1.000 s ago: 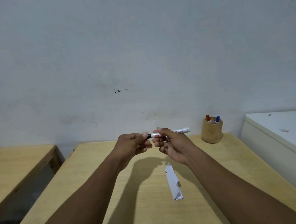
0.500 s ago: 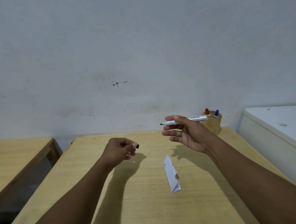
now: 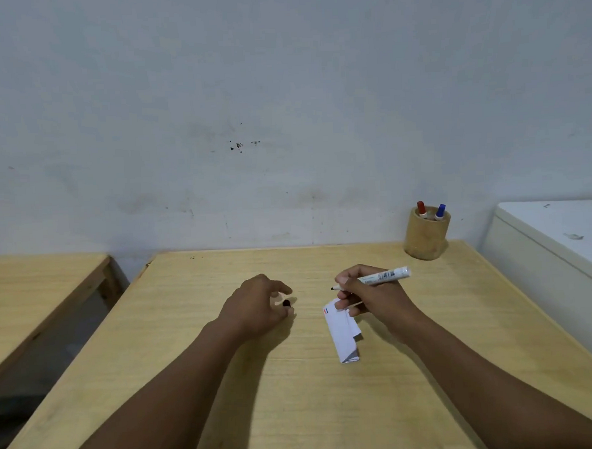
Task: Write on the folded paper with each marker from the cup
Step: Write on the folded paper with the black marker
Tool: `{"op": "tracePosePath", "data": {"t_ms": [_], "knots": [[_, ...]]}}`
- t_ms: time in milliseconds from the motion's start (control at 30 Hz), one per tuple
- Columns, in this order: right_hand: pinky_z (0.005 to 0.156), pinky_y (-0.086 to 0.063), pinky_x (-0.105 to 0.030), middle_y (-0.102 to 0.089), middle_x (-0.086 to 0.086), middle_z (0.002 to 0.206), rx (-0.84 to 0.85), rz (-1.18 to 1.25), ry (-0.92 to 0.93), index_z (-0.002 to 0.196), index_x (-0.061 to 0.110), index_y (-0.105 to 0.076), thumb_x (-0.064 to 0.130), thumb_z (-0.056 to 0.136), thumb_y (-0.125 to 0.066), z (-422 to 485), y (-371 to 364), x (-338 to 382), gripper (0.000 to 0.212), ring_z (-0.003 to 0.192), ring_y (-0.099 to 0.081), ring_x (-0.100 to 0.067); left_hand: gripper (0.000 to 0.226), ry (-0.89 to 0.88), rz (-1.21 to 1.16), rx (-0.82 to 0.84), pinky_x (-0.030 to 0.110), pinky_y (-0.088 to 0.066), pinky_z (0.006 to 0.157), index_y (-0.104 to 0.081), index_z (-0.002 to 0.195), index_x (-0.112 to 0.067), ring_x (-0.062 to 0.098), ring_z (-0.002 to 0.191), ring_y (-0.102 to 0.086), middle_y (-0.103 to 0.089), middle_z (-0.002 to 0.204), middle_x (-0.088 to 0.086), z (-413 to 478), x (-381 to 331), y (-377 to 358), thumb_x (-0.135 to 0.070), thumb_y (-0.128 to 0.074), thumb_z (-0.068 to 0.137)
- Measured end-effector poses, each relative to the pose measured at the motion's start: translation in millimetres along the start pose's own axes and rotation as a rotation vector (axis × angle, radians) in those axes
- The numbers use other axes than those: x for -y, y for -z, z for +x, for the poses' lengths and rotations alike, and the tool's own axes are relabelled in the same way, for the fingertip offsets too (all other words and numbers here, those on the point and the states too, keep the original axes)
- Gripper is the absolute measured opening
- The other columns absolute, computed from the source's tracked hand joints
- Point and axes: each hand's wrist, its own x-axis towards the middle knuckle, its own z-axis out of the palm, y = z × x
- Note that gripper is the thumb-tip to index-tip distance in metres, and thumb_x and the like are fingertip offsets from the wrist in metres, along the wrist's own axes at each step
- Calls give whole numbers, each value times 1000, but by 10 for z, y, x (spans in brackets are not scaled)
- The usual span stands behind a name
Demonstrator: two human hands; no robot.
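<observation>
Right hand (image 3: 373,294) gripping uncapped marker (image 3: 383,276), left hand (image 3: 257,305) pinching cap (image 3: 286,303).

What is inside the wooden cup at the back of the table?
The wooden cup holds two capped markers: a red marker and a blue marker. Only their tops show; the cup's wall hides their barrels.

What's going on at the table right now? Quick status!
Right hand grips uncapped marker, tip just above folded paper. Left hand holds black cap at table. Nothing in the way.
</observation>
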Motion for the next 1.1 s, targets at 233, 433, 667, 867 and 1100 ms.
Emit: {"op": "tracePosePath", "data": {"t_ms": [233, 433, 667, 867, 1100], "knots": [[66, -55, -30, -74, -12, 82, -105, -49, 14, 94, 0, -73, 9, 95, -64, -94, -4, -239, 13, 73, -75, -20, 29, -247, -27, -53, 38, -57, 72, -76, 99, -36, 9, 78, -65, -63, 99, -12, -198, -410, -59, -40, -56, 79], [68, -58, -31, -76, -12, 80, -120, -88, 21, 92, 6, -75, 12, 93, -68, -66, -22, -257, 10, 73, -78, -19, 41, -393, 62, 139, 34, -56, 79, -79, 107, -33, 10, 96, -66, -70, 110, -12, -413, -656, -285, -35, -49, 79], [55, -54, -31, -79, -18, 80, -85, -132, -28, 93, 0, -70, 16, 87, -77, 61, 12, -234, 19, 72, -78, -29, 47, -472, 117, 151, 32, -54, 82, -77, 114, -34, 12, 104, -62, -70, 121, -14, -411, -560, -251, -20, -50, 78], [49, -50, -29, -77, -16, 71, -99, -180, -5, 82, 4, -70, 19, 84, -79, 107, 11, -283, 17, 59, -71, -22, 49, -447, 48, 139, 33, -54, 85, -77, 115, -35, 8, 109, -59, -69, 123, -14, -417, -476, -301, -16, -52, 77], [44, -46, -24, -74, -13, 65, -97, -194, 16, 76, 6, -70, 14, 84, -79, 91, -2, -285, 15, 54, -68, -18, 47, -418, -27, 106, 34, -55, 85, -79, 110, -31, 11, 103, -64, -75, 117, -14, -432, -436, -345, -17, -52, 75]]}}
